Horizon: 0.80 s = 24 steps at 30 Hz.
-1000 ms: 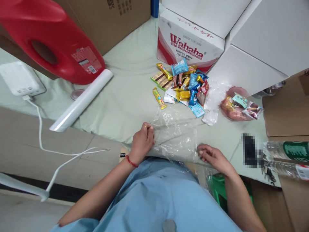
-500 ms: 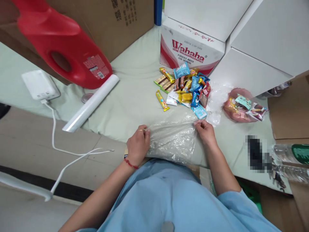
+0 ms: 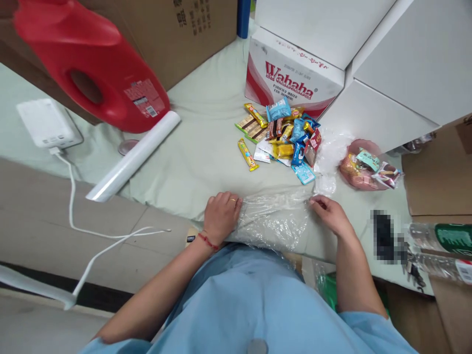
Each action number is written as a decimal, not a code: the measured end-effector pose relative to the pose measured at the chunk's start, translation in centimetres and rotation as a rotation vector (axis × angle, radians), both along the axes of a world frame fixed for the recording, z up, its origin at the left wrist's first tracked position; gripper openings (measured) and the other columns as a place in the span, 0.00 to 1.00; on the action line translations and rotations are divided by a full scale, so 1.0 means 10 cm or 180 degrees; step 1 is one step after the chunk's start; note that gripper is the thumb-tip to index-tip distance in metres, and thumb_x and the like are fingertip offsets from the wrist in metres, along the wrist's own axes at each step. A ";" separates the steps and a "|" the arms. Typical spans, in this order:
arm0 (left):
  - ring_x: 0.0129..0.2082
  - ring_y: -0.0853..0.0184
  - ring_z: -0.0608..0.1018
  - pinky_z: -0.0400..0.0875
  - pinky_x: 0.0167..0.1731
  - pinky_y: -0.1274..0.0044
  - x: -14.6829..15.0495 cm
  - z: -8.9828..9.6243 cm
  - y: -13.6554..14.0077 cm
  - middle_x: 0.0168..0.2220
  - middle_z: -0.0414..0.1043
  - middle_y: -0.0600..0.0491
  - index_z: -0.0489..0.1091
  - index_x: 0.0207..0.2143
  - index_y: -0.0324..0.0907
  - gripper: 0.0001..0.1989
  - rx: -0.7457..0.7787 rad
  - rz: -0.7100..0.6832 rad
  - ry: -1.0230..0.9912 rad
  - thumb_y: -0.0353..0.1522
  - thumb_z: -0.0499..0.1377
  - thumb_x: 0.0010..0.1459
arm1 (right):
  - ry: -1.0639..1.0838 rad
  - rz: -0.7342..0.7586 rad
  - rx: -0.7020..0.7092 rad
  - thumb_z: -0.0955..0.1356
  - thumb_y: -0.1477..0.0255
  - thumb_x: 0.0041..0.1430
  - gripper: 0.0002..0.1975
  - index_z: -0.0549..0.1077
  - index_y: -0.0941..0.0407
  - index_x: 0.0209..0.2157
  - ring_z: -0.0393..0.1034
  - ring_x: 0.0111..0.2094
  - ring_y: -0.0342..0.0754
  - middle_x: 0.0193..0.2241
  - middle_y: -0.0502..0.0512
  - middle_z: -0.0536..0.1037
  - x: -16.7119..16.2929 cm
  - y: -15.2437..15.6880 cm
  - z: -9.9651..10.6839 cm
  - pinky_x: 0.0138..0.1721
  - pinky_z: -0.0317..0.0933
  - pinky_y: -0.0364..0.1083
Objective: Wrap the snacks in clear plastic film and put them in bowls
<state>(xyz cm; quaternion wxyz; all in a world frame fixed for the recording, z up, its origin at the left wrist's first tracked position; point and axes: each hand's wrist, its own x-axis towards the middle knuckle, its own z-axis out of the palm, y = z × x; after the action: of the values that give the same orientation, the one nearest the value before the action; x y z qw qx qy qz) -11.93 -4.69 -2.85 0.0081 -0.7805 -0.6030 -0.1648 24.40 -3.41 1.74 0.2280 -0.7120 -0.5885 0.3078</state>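
Note:
A crinkled clear plastic bag lies flat along the front edge of the cloth-covered surface, close to my body. My left hand is closed on its left side, fingers curled over the film. At the bag's upper right corner, my right hand has thumb and forefinger pinched together on the edge. Just beyond the bag sits a pile of small wrapped snacks in yellow, blue, red and brown. One yellow snack stick lies apart at the pile's left.
A pink bowl with packets stands right, past a crumpled clear wrapper. Behind are a Wahaha carton and white boxes. Leftward are a red jug, a white roll and a white power bank. Plastic bottles lie far right.
Both hands have shifted a little to the right relative to the snacks, and the bag with them. The right hand is slightly lower and farther from the left. The snack pile stays put.

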 end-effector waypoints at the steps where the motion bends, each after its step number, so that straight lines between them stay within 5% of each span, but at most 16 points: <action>1: 0.37 0.57 0.75 0.60 0.37 0.66 0.00 0.01 0.00 0.33 0.75 0.47 0.73 0.35 0.42 0.16 0.0005 -0.0001 0.0005 0.37 0.51 0.73 | -0.0171 -0.0081 0.0208 0.68 0.50 0.58 0.23 0.79 0.56 0.38 0.70 0.33 0.50 0.34 0.56 0.80 0.01 0.02 0.09 0.37 0.63 0.48; 5: 0.37 0.57 0.75 0.60 0.37 0.67 0.00 0.01 -0.01 0.33 0.75 0.47 0.73 0.35 0.42 0.16 0.0000 0.0024 -0.0006 0.37 0.50 0.73 | -0.0438 0.0136 0.0882 0.65 0.52 0.66 0.22 0.80 0.54 0.42 0.73 0.38 0.51 0.40 0.58 0.81 -0.22 0.24 0.41 0.40 0.64 0.48; 10: 0.37 0.56 0.75 0.60 0.37 0.66 0.01 0.01 -0.01 0.33 0.75 0.47 0.74 0.35 0.42 0.17 -0.0138 0.0054 -0.0043 0.37 0.49 0.73 | -0.0442 0.1976 0.0555 0.70 0.57 0.65 0.17 0.80 0.55 0.45 0.73 0.41 0.52 0.40 0.59 0.81 -0.87 0.54 0.32 0.48 0.63 0.50; 13: 0.38 0.56 0.75 0.60 0.38 0.66 0.01 0.01 -0.02 0.34 0.75 0.46 0.73 0.36 0.42 0.18 -0.0166 0.0075 -0.0089 0.37 0.48 0.74 | -0.0503 0.2632 0.0230 0.73 0.66 0.62 0.08 0.81 0.55 0.40 0.73 0.41 0.52 0.36 0.56 0.81 -1.11 0.65 0.20 0.51 0.60 0.51; 19: 0.39 0.55 0.75 0.60 0.39 0.66 0.01 -0.02 -0.03 0.35 0.75 0.45 0.74 0.37 0.42 0.18 -0.0210 0.0049 -0.0256 0.37 0.47 0.74 | -0.0592 0.2719 0.0325 0.68 0.71 0.65 0.07 0.80 0.56 0.36 0.72 0.41 0.51 0.36 0.55 0.80 -1.16 0.87 0.43 0.50 0.59 0.49; 24: 0.39 0.55 0.75 0.59 0.39 0.65 0.01 -0.02 -0.03 0.35 0.75 0.45 0.73 0.37 0.41 0.19 -0.0119 0.0016 -0.0218 0.37 0.47 0.74 | -0.0960 0.3027 0.0226 0.72 0.59 0.63 0.14 0.81 0.54 0.43 0.71 0.42 0.53 0.39 0.57 0.81 -1.29 0.89 0.56 0.48 0.60 0.49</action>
<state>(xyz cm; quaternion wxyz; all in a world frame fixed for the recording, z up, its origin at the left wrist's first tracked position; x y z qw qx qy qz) -11.84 -5.02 -3.07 -0.0268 -0.7729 -0.6079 -0.1801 11.45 5.48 7.35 -0.0011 -0.3932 -0.8845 0.2510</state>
